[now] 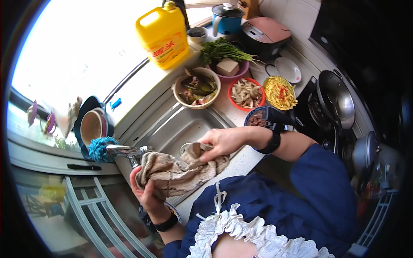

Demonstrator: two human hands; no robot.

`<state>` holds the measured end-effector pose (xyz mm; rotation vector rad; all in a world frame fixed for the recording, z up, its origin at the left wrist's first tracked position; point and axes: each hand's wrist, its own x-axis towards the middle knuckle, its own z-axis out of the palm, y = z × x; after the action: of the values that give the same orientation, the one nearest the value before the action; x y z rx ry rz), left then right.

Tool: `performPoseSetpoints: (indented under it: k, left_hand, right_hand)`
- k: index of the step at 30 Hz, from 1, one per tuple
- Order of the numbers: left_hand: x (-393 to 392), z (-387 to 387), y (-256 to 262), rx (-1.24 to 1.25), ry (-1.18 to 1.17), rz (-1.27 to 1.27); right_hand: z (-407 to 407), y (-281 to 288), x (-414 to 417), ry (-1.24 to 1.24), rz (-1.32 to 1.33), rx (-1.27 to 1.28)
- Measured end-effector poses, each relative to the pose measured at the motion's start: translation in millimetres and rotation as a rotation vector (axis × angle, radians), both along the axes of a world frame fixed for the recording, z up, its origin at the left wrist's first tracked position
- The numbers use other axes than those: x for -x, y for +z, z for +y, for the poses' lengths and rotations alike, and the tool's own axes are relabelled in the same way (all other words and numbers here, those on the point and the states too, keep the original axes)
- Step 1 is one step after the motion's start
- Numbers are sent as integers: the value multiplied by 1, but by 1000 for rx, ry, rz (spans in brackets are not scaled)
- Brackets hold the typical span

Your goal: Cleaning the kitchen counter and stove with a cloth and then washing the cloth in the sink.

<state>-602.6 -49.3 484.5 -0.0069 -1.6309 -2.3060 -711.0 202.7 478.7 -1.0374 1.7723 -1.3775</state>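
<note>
A striped beige-brown cloth (180,175) is stretched between both hands above the near side of a stainless steel sink (174,130). My left hand (145,190) grips its left end, close to the chrome faucet (130,153). With fingers bunched, my right hand (219,143) holds the other end over the basin. Part of the sink drain (184,147) shows behind the cloth. Each wrist wears a black strap, and a dark device sits above the right one.
Along the counter stand a basin of leafy scraps (196,87), a red bowl of pale strips (246,93), a plate of yellow shreds (280,93) and a bowl of meat (256,118). A yellow jug (163,37) stands by the window. A wok (337,96) rests at right.
</note>
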Motion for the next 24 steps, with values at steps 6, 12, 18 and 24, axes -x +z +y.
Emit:
performPoseSetpoints:
  k: [6, 12, 18, 24]
  left_hand:
    - [8, 0, -16, 80, -114, -35]
    - [20, 36, -14, 22, -182, -56]
    - [18, 38, -31, 66, -264, -129]
    - [3, 23, -47, 272, 40, -235]
  right_hand:
    - [30, 73, 13, -319, -177, 239]
    - [29, 142, 3, -390, -44, 599]
    - [11, 172, 9, -491, -17, 541]
    - [3, 208, 70, -267, -153, 811]
